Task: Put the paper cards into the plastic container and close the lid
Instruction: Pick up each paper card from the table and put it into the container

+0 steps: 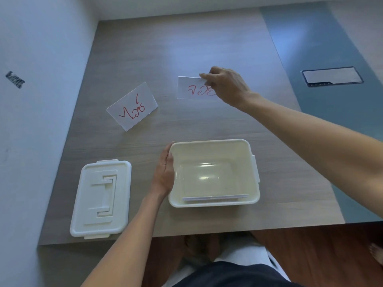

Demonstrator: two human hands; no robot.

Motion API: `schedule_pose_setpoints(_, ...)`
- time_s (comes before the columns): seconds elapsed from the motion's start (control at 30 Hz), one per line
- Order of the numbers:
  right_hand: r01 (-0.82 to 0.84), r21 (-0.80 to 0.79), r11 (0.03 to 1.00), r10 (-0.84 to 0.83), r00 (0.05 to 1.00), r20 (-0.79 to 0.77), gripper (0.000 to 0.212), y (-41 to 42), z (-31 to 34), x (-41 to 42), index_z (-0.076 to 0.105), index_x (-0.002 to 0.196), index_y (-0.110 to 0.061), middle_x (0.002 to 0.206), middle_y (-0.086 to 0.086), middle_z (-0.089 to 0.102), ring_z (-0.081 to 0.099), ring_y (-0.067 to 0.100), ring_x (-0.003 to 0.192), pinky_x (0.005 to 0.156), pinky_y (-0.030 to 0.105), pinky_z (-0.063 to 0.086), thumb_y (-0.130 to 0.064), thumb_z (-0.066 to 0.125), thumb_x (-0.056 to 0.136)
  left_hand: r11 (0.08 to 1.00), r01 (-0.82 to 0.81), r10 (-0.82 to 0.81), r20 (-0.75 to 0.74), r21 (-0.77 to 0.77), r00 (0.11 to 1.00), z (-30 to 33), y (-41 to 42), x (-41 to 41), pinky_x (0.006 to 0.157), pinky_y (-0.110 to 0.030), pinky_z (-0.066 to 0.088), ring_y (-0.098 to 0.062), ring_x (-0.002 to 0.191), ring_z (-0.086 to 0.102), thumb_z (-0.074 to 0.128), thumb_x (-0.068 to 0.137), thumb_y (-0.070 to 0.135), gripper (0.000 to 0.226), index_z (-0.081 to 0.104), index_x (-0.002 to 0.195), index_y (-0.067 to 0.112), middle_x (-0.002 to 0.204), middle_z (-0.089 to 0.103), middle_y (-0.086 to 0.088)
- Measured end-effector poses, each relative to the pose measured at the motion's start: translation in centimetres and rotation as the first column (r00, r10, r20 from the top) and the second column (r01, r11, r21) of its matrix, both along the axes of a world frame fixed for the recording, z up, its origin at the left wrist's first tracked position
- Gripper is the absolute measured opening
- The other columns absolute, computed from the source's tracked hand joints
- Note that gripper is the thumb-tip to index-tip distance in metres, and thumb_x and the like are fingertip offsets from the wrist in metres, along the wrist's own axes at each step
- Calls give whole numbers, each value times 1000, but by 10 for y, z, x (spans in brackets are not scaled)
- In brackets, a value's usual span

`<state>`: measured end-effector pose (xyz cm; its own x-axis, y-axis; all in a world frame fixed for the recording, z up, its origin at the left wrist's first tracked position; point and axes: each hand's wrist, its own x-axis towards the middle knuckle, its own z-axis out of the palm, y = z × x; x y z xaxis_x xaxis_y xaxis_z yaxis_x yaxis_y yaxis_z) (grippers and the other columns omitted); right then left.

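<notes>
A cream plastic container [213,145] stands open on the table in front of me, with a white card [214,198] leaning inside against its near wall. My left hand [164,172] rests flat against the container's left wall. My right hand [227,85] pinches the top right corner of a white card with red writing [191,89] beyond the container. A second card with red writing [132,105] stands tilted to the left of it. The container's lid [101,197] lies flat on the table at the left.
The wooden table [186,48] meets a white wall [41,59] on the left. A blue-grey strip at the right holds a rectangular hatch plate [331,76]. Below the table's near edge are my legs and the wooden floor.
</notes>
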<state>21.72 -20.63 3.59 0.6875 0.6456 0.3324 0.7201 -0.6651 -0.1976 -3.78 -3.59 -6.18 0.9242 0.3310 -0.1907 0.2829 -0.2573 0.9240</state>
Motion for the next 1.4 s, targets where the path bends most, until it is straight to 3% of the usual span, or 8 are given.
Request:
schedule_pose_setpoints(0.07,-6,52,999,4,1000,31,32,-11,10,-14,64,127,-11,102,12,70,67,35,85,68,31,39,-9,53,97,1000,-1,1,8,0,1000,0,0,-1,97,3,27,0,131,42,30,108,24,40,46,144,21,144,50,8)
schedule_pose_setpoints(0.2,-38,129,991,27,996,81,30,-28,23,-51,66,123,-10,96,10,70,67,32,80,66,37,51,-8,57,94,1000,1,-1,7,3,1000,2,0,-2,101,-3,27,-1,132,42,29,108,27,40,45,144,23,144,49,10)
schedule_pose_setpoints(0.27,-53,140,989,37,993,113,30,-35,26,-74,67,122,-9,91,9,69,65,30,75,66,33,47,-9,61,93,1000,7,-7,10,13,1000,3,-1,-2,97,2,26,3,129,42,29,107,28,40,45,145,23,144,48,12)
schedule_pose_setpoints(0.47,-105,137,985,92,990,104,28,-50,15,-151,69,119,-13,91,6,68,63,27,79,70,35,45,-11,61,92,1000,16,-16,9,11,1000,5,1,-7,105,-15,27,-1,130,41,28,107,30,41,44,144,24,144,48,10)
schedule_pose_setpoints(0.7,-146,86,986,139,987,77,24,-62,0,-202,71,114,-15,90,4,66,61,26,80,71,34,41,-9,60,93,1000,18,-18,6,6,1000,7,-3,-2,104,-19,28,-3,129,41,26,108,27,40,44,143,25,138,47,13)
schedule_pose_setpoints(0.93,-148,40,988,152,982,-109,28,-68,-27,-242,68,116,-17,92,3,63,58,22,78,70,35,46,-8,59,91,1000,5,-5,16,13,1000,-1,0,-1,113,-25,30,-8,136,41,27,108,29,41,45,144,23,147,48,7)
schedule_pose_setpoints(1.17,-123,-69,990,92,934,-345,33,-71,-64,-282,67,113,-17,96,1,64,60,22,85,77,33,49,-17,42,91,1000,0,0,13,-4,1000,1,-1,-1,107,-14,25,0,132,39,27,108,28,41,44,145,22,146,46,9)
schedule_pose_setpoints(1.4,-120,-76,990,78,909,-409,39,-65,-66,-269,65,107,-16,104,-1,66,61,19,94,84,31,50,-26,29,95,1000,-2,2,25,-8,1000,-2,0,0,109,-13,26,-4,137,39,28,108,28,41,44,145,20,148,47,7)
